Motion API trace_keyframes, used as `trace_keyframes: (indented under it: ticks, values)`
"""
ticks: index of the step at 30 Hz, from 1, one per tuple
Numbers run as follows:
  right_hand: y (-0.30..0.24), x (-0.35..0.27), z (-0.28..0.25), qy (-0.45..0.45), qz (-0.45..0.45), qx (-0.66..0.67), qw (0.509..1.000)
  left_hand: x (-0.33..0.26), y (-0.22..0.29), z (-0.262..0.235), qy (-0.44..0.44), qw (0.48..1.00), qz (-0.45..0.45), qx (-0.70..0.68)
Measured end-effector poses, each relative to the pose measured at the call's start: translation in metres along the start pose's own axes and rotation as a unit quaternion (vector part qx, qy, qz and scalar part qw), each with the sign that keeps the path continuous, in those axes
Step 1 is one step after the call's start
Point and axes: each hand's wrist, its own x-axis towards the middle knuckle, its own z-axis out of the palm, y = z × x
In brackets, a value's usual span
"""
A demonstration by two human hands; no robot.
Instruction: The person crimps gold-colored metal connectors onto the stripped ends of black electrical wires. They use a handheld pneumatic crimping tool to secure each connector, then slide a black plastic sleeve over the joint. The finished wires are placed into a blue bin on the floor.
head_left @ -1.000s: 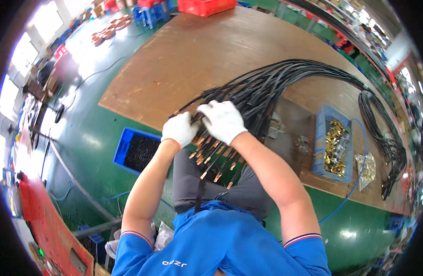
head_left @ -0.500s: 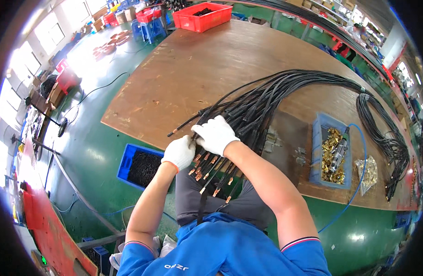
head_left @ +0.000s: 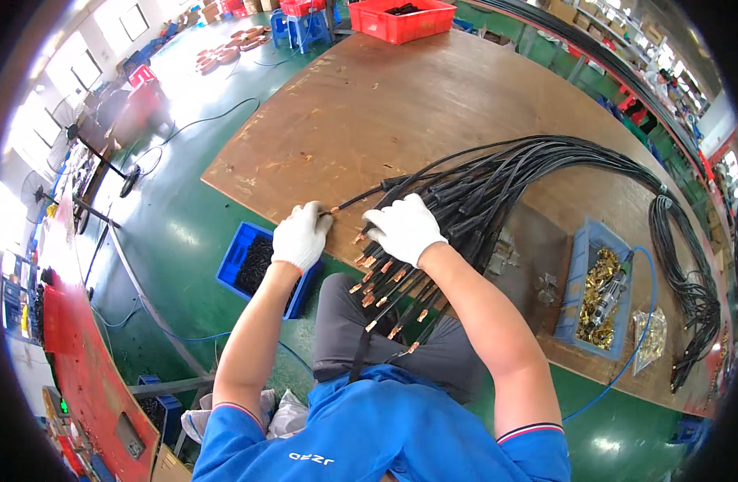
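Black cables with copper ends, sorted at the table's near edge.

The cable bundle is black, thick and glossy, its bare copper tips fanned over the person's lap; it loops away toward 3 o'clock across the brown table. The left hand, white-gloved, pinches a single cable drawn out toward 9 o'clock. The right hand, gloved, lies spread flat on the bundle. A blue tray of brass parts sits at 4 o'clock; a blue bin at 8 o'clock.

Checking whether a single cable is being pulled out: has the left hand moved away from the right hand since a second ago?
Yes. The left hand has moved left along the table edge, away from the right hand on the cable bundle.
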Motion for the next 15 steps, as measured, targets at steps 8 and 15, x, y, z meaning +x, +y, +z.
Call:
trace_keyframes:
  ticks: [8,15]
  values:
    - [-0.002,0.008,-0.004,-0.065,0.023,-0.006,0.998,0.002,0.023,-0.01,-0.168,0.982,0.05,0.066]
    - [-0.012,0.009,-0.003,-0.056,0.036,-0.004,0.998,-0.081,-0.042,0.01,-0.121,0.966,-0.1,-0.207]
